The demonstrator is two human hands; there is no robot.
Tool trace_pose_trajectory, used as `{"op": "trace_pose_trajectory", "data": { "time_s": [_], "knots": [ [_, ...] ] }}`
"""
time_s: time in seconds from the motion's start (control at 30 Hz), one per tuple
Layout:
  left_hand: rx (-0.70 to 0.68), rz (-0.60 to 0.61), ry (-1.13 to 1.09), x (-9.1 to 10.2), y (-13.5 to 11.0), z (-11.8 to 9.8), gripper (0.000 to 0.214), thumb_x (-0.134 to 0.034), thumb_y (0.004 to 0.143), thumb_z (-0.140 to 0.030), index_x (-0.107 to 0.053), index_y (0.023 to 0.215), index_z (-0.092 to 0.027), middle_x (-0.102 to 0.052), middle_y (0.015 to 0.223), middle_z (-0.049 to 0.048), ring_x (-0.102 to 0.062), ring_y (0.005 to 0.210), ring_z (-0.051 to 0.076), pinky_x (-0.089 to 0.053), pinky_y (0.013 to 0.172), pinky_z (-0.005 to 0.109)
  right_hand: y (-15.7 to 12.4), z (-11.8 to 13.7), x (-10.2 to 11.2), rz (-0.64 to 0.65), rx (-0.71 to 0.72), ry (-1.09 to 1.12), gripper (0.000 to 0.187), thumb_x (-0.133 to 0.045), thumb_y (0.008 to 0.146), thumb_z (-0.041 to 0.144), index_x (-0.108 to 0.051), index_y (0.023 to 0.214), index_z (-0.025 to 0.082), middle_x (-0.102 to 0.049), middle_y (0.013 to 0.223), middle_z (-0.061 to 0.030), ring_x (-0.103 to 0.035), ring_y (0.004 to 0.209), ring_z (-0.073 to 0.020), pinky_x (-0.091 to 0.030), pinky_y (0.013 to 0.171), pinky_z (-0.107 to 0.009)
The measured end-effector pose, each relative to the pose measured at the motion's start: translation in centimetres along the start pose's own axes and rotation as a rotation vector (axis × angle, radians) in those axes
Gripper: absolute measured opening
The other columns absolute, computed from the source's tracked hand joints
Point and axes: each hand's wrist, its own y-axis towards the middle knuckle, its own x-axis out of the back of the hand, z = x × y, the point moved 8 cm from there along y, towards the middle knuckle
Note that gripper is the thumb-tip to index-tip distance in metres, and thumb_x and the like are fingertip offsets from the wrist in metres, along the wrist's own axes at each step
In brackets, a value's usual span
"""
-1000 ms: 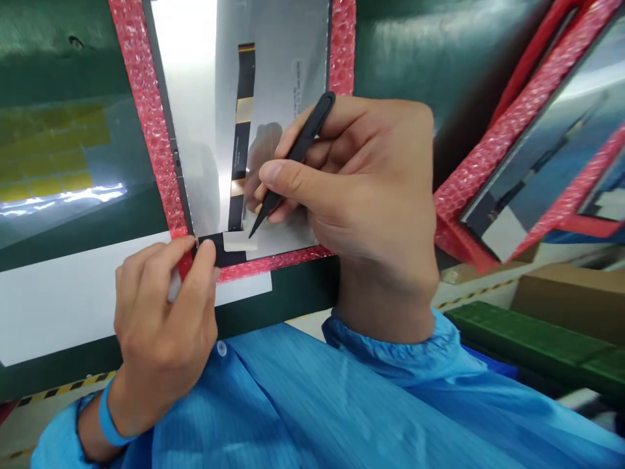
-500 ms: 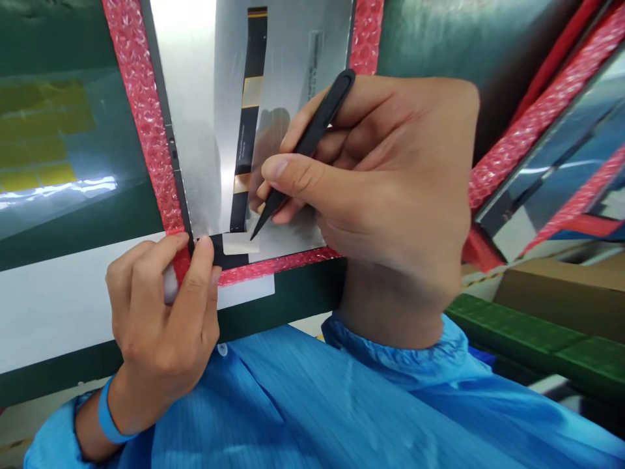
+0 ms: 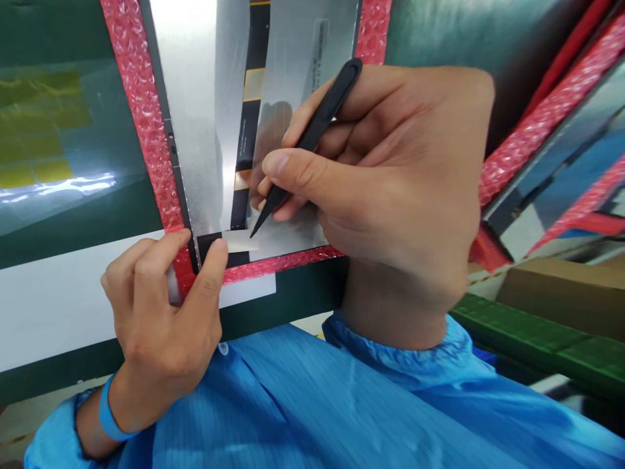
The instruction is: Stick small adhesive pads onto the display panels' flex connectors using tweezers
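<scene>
My right hand (image 3: 381, 176) is closed round black tweezers (image 3: 319, 124), held slanted like a pen. Their fine tip meets the right end of a short cream strip of tape (image 3: 239, 241) near the bottom edge of a silvery display panel (image 3: 200, 163). A dark ribbon cable (image 3: 248, 124) with pale bands runs down the panel to just above the tape. My left hand (image 3: 163, 312) lies at the panel's lower left corner with its fingers apart. One fingertip touches the tape's left end, while another rests at the dark frame edge.
Pink bubble wrap (image 3: 141, 117) borders the panel. White paper (image 3: 78, 299) lies at the left on the green work surface (image 3: 288, 296), below a clear film with yellow patches (image 3: 41, 124). Another wrapped panel (image 3: 551, 176) leans at the right, above a cardboard box (image 3: 561, 293).
A left fingertip has shifted right and slightly up, from the panel's corner onto the tape's left end. The tweezers stay nearly in place at the tape's right end.
</scene>
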Motion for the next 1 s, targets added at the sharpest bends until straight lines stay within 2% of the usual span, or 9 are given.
{"op": "trace_pose_trajectory", "data": {
  "time_s": [0.23, 0.57, 0.73, 1.0],
  "knots": [
    [-0.009, -0.002, 0.011, -0.14, -0.05, 0.09, 0.038, -0.080, 0.091, -0.005, -0.080, 0.126, -0.020, -0.072, 0.131, 0.0218, -0.069, 0.118, 0.039, -0.056, 0.096, 0.056, 0.06, 0.00, -0.05, 0.012, 0.042, 0.033, 0.040, -0.102, 0.075, 0.050, -0.066, 0.074, 0.033, -0.074, 0.078, -0.0032, -0.074, 0.074, -0.0308, -0.060, 0.051, -0.044],
    [-0.008, -0.004, 0.006, -0.12, -0.05, 0.02, 0.039, -0.080, 0.090, -0.004, -0.079, 0.126, -0.019, -0.072, 0.131, 0.0225, -0.069, 0.118, 0.039, -0.055, 0.096, 0.056, 0.04, 0.08, -0.03, 0.023, 0.030, 0.001, 0.034, -0.100, 0.078, 0.042, -0.068, 0.074, 0.033, -0.076, 0.081, -0.0028, -0.076, 0.076, -0.0303, -0.063, 0.054, -0.043],
    [-0.018, -0.002, 0.006, -0.16, 0.04, -0.11, 0.040, -0.081, 0.088, -0.003, -0.080, 0.126, -0.017, -0.072, 0.130, 0.0249, -0.069, 0.117, 0.042, -0.054, 0.095, 0.057, -0.07, 0.23, 0.12, 0.002, 0.039, -0.013, 0.035, -0.101, 0.078, 0.045, -0.068, 0.073, 0.033, -0.076, 0.082, -0.0028, -0.074, 0.072, -0.0296, -0.064, 0.053, -0.044],
    [-0.021, 0.003, 0.013, -0.17, 0.04, -0.01, 0.038, -0.079, 0.091, -0.005, -0.079, 0.127, -0.018, -0.071, 0.130, 0.0232, -0.068, 0.118, 0.040, -0.055, 0.095, 0.056, 0.01, 0.10, -0.02, 0.006, 0.053, 0.014, 0.039, -0.102, 0.076, 0.051, -0.068, 0.071, 0.033, -0.075, 0.079, -0.0025, -0.075, 0.074, -0.0295, -0.063, 0.052, -0.045]
  ]
}}
